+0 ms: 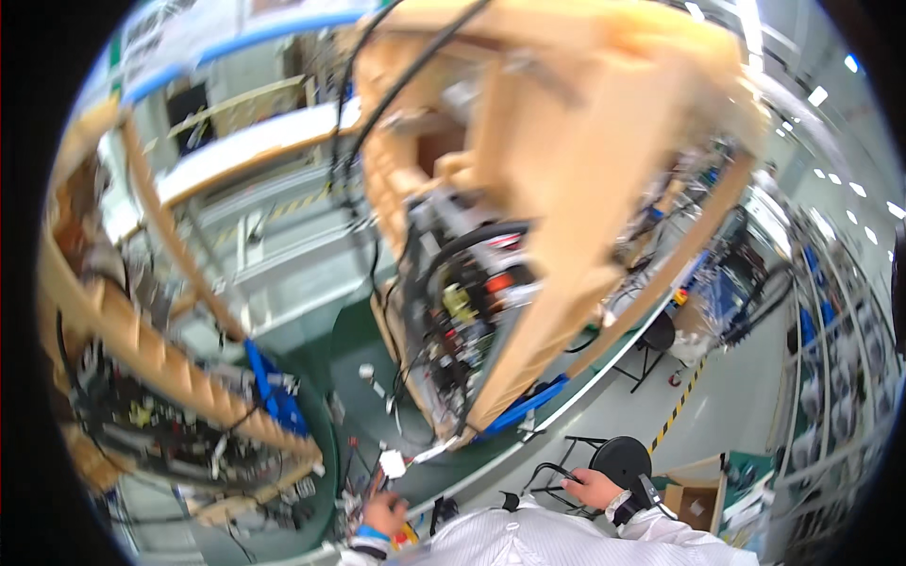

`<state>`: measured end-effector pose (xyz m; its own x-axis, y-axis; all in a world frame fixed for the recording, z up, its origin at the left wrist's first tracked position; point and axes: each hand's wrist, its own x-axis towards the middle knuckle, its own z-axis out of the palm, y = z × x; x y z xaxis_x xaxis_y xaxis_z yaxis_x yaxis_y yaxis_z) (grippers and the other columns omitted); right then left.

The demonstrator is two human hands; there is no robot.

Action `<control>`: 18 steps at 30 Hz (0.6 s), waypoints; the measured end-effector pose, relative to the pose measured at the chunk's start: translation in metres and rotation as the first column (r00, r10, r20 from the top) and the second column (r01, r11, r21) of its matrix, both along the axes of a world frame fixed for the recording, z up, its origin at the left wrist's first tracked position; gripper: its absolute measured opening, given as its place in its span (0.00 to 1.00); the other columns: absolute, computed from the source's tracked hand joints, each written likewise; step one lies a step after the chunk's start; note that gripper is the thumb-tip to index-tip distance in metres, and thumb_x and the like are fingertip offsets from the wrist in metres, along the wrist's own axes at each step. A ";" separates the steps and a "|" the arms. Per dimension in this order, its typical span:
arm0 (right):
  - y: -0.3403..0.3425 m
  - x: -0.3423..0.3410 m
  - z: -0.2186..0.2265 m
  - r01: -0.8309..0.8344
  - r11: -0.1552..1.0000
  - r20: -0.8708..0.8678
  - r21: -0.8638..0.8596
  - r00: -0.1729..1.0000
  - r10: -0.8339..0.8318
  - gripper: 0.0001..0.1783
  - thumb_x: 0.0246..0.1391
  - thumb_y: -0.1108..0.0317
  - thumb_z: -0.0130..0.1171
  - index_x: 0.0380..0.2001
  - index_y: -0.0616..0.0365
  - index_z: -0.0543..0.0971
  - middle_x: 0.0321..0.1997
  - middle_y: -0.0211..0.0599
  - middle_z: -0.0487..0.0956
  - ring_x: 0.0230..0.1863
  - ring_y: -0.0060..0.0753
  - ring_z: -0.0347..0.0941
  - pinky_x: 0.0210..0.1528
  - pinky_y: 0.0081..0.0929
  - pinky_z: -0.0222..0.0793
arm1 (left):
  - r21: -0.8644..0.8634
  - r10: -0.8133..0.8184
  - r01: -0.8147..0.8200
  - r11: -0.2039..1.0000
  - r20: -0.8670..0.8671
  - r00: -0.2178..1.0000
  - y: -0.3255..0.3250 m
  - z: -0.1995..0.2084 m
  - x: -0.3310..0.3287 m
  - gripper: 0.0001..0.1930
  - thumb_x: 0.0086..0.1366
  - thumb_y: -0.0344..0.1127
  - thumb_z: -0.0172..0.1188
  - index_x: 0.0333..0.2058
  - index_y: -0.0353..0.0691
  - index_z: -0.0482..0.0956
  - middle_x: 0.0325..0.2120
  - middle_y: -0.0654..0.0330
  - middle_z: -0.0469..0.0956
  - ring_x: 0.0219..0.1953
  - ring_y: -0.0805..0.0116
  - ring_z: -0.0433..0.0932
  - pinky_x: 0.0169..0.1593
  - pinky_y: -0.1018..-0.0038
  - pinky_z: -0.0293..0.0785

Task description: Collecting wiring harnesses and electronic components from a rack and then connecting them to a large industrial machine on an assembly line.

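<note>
At the bottom of the head view, my right hand (595, 490) is closed round a thin black cable (545, 466), which curves off to the left. Left of it, my left hand (384, 515) hovers by the near bench edge with its fingers curled; what they hold, if anything, is too small to make out. A white connector block (392, 463) lies just beyond those fingers. In front of me stands a large tan wooden-looking frame (576, 208), blurred at the top. Inside its opening sits a dense wired assembly (467, 311) with red, yellow and black parts.
A second tan frame (170, 363) with wiring stands at the left on a green round platform (321, 491). Black cables (344, 141) hang overhead. To the right are a black round stool (623, 462), a cardboard box (694, 505) and wire shelving (830, 377).
</note>
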<state>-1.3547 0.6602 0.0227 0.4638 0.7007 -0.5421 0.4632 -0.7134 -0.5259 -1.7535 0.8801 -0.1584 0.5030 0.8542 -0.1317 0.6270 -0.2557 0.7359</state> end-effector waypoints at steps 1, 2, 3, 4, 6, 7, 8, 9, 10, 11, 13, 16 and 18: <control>-0.005 0.005 0.006 0.005 0.997 -0.042 0.078 0.999 -0.002 0.21 0.62 0.50 0.54 0.34 0.61 0.76 0.24 0.38 0.75 0.27 0.29 0.70 0.32 0.31 0.66 | -0.146 -0.140 0.136 0.980 -0.015 0.990 -0.003 0.028 0.022 0.20 0.59 0.48 0.63 0.41 0.38 0.82 0.34 0.50 0.83 0.39 0.55 0.82 0.45 0.63 0.77; -0.010 0.007 0.012 0.006 0.988 -0.087 0.157 0.996 0.007 0.22 0.62 0.50 0.54 0.35 0.61 0.76 0.26 0.40 0.75 0.29 0.31 0.70 0.34 0.31 0.67 | -0.283 -0.210 0.219 0.934 0.061 0.976 -0.009 0.046 0.042 0.19 0.62 0.48 0.61 0.41 0.38 0.83 0.35 0.52 0.83 0.40 0.59 0.83 0.46 0.66 0.77; -0.006 0.008 0.029 -0.006 0.989 -0.087 0.146 0.996 0.019 0.21 0.62 0.51 0.54 0.40 0.62 0.76 0.31 0.43 0.77 0.33 0.37 0.73 0.38 0.32 0.69 | -0.498 -0.390 0.367 0.786 0.061 0.919 -0.005 0.065 0.060 0.24 0.63 0.48 0.61 0.52 0.37 0.77 0.48 0.50 0.78 0.50 0.58 0.78 0.55 0.67 0.72; -0.003 0.007 0.050 0.016 0.984 -0.086 0.178 0.996 -0.001 0.21 0.62 0.51 0.54 0.40 0.62 0.76 0.31 0.43 0.77 0.33 0.37 0.73 0.38 0.32 0.69 | -0.395 -0.460 0.463 0.794 0.109 0.881 -0.014 0.084 0.074 0.18 0.69 0.45 0.54 0.51 0.40 0.76 0.44 0.60 0.80 0.45 0.56 0.78 0.50 0.63 0.73; 0.000 0.005 0.086 -0.081 0.983 -0.154 0.165 0.982 0.107 0.21 0.62 0.53 0.53 0.43 0.62 0.77 0.34 0.44 0.79 0.36 0.43 0.75 0.42 0.32 0.70 | -0.428 -0.461 0.521 0.739 0.242 0.854 -0.013 0.105 0.108 0.20 0.68 0.45 0.55 0.52 0.38 0.77 0.51 0.56 0.78 0.50 0.51 0.76 0.56 0.61 0.69; 0.001 0.010 0.093 -0.246 0.956 -0.069 0.157 0.963 0.259 0.20 0.61 0.55 0.54 0.46 0.61 0.77 0.37 0.44 0.81 0.39 0.43 0.77 0.43 0.31 0.71 | -0.437 -0.403 0.553 0.709 0.393 0.827 -0.019 0.133 0.122 0.20 0.67 0.44 0.56 0.52 0.37 0.77 0.49 0.53 0.78 0.50 0.51 0.76 0.55 0.63 0.71; 0.004 0.013 0.103 -0.245 0.954 -0.069 0.174 0.963 0.260 0.20 0.61 0.55 0.54 0.46 0.61 0.77 0.37 0.44 0.81 0.39 0.43 0.77 0.43 0.31 0.71 | -0.439 -0.329 0.588 0.680 0.534 0.779 -0.020 0.157 0.138 0.21 0.67 0.44 0.58 0.51 0.35 0.77 0.48 0.50 0.78 0.50 0.51 0.77 0.53 0.64 0.72; 0.005 0.012 0.121 -0.288 0.936 -0.039 0.203 0.953 0.301 0.21 0.61 0.54 0.54 0.46 0.60 0.77 0.35 0.45 0.80 0.38 0.47 0.77 0.42 0.34 0.71 | -0.404 -0.382 0.686 0.605 0.608 0.696 -0.016 0.173 0.157 0.26 0.65 0.44 0.60 0.57 0.35 0.70 0.54 0.50 0.73 0.54 0.56 0.74 0.57 0.66 0.69; 0.005 0.012 0.142 -0.334 0.915 -0.004 0.226 0.939 0.343 0.21 0.60 0.54 0.54 0.47 0.60 0.77 0.34 0.47 0.80 0.36 0.50 0.77 0.41 0.37 0.72 | -0.359 -0.421 0.773 0.523 0.680 0.601 -0.013 0.190 0.179 0.33 0.64 0.44 0.62 0.62 0.36 0.64 0.59 0.51 0.69 0.59 0.62 0.71 0.61 0.69 0.66; 0.008 0.011 0.165 -0.335 0.911 -0.030 0.243 0.936 0.352 0.19 0.59 0.58 0.56 0.46 0.61 0.77 0.35 0.46 0.80 0.37 0.48 0.77 0.41 0.36 0.72 | -0.159 -0.596 0.830 0.535 0.625 0.504 -0.014 0.221 0.201 0.36 0.63 0.39 0.63 0.65 0.35 0.57 0.63 0.52 0.62 0.63 0.63 0.65 0.64 0.68 0.61; 0.015 0.002 0.194 -0.354 0.848 0.000 0.395 0.923 0.385 0.17 0.58 0.61 0.57 0.46 0.62 0.77 0.36 0.47 0.79 0.37 0.47 0.77 0.41 0.35 0.72 | 0.050 -0.740 0.849 0.526 0.519 0.428 -0.027 0.254 0.229 0.40 0.62 0.33 0.64 0.67 0.34 0.51 0.67 0.53 0.54 0.66 0.64 0.58 0.66 0.67 0.57; 0.020 -0.013 0.205 -0.194 0.699 0.012 0.688 0.967 0.256 0.16 0.55 0.70 0.62 0.47 0.63 0.77 0.38 0.40 0.81 0.39 0.31 0.77 0.42 0.26 0.72 | -0.106 -0.541 0.853 0.511 0.731 0.415 -0.047 0.269 0.269 0.38 0.62 0.35 0.64 0.65 0.32 0.55 0.61 0.51 0.65 0.60 0.64 0.67 0.63 0.70 0.63; 0.018 -0.011 0.198 -0.022 0.633 -0.169 0.774 0.956 0.240 0.17 0.54 0.76 0.61 0.48 0.64 0.76 0.40 0.38 0.79 0.40 0.30 0.77 0.44 0.25 0.73 | -0.195 -0.386 0.919 0.343 0.863 0.327 -0.049 0.277 0.286 0.34 0.63 0.32 0.63 0.64 0.32 0.58 0.56 0.54 0.69 0.58 0.66 0.69 0.62 0.70 0.64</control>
<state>-1.3661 0.6786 0.2203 0.2688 0.9540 0.1331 0.3044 0.0469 -0.9514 -1.4679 0.8311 0.1185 0.9786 -0.0139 0.2054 -0.1919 0.3006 0.9343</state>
